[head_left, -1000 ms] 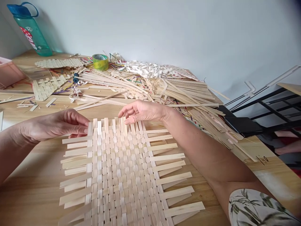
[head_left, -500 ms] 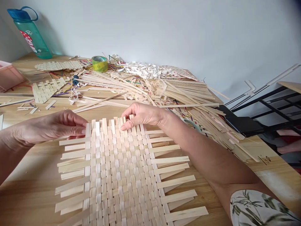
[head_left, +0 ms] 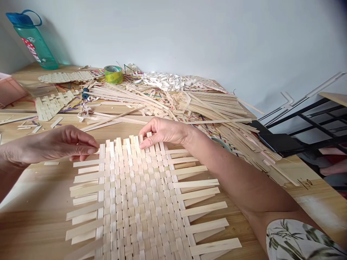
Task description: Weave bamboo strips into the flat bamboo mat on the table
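A woven mat of pale wood strips [head_left: 141, 187] lies in front of me, with loose strip ends sticking out along its left, right and far edges. My left hand [head_left: 67, 142] is closed at the far left corner, thumb and fingers pinching the end of a thin wood strip [head_left: 95, 153] that runs into the weave. My right hand [head_left: 159, 133] grips the far edge of the mat, thumb on top and fingers behind the upright strip ends. The tips of the right fingers are partly hidden.
Behind the mat lie piles of loose wood strips [head_left: 211, 104], a roll of tape [head_left: 113, 74] and small woven pieces [head_left: 54, 104]. A teal bottle [head_left: 35, 43] and a pink box [head_left: 11, 90] stand at the left. A black rack [head_left: 311, 122] is beyond the table's right edge.
My left hand has shifted slightly left from the mat's corner, and a strip end now shows between its fingers and the weave. My right hand stays at the far edge.
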The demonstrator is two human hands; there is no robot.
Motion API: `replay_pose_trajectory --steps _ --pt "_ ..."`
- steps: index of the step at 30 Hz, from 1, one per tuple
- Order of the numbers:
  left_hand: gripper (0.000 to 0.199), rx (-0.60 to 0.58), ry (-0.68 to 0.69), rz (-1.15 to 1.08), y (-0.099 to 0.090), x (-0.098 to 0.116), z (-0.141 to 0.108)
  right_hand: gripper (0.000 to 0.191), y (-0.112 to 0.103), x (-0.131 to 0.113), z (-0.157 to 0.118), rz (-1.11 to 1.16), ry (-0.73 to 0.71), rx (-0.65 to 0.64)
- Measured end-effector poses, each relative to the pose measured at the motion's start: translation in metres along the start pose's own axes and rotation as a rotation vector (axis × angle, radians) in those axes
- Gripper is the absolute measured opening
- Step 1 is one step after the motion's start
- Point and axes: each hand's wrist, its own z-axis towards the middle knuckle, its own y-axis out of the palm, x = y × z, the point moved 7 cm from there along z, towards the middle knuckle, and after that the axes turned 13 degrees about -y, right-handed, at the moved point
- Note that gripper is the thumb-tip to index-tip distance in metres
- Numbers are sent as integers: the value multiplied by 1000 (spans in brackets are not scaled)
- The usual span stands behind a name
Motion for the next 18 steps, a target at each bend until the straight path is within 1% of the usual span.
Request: replay_pose_trajectory --steps 1,2,6,10,14,17,18 --pt "33 -44 -34 -20 2 -4 2 19 0 0 0 9 -2 1" --pt "33 -62 -57 -37 2 -8 3 18 0 0 1 18 -7 4" --pt "38 -23 -105 -53 -1 -15 5 15 1 0 1 69 -36 6" --pt "41 -20 -146 -62 0 -9 3 12 3 2 1 150 -39 -5" --pt "40 -7 -171 -70 -1 -2 2 9 5 2 1 236 -36 9" --pt "41 -11 -161 -67 1 1 2 8 6 2 1 274 -40 12" --pt "41 10 -138 -56 0 2 2 8 6 2 2 282 -36 10"
